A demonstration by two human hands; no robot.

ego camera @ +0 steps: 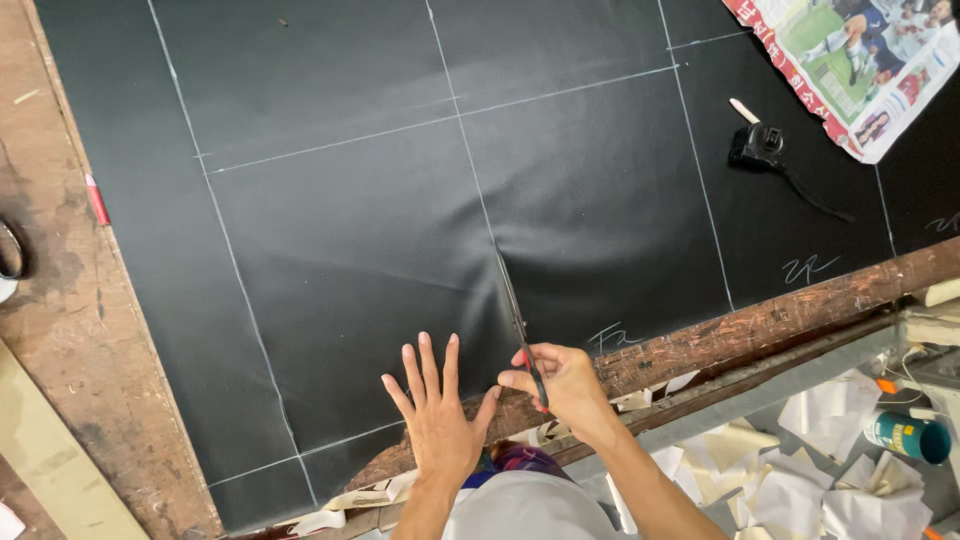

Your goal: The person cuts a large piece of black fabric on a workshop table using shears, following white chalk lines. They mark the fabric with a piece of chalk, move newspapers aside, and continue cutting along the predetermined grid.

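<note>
A large black fabric sheet (380, 200) marked with white chalk lines lies spread on a worn wooden table (70, 330). My right hand (560, 385) grips a pair of scissors (512, 305) by the handles near the table's front edge. Their blades point away from me along a chalk line and sit in the cloth, which puckers around them. Just left of the cut, my left hand (435, 415) lies flat on the fabric, fingers spread and holding nothing.
A black tape measure (760, 145) with a cord rests on the cloth at the upper right, beside a white chalk stick (744, 110) and a newspaper (860, 60). A red pencil (97, 200) lies at the left. Paper scraps (800, 480) and a teal can (908, 437) are on the floor.
</note>
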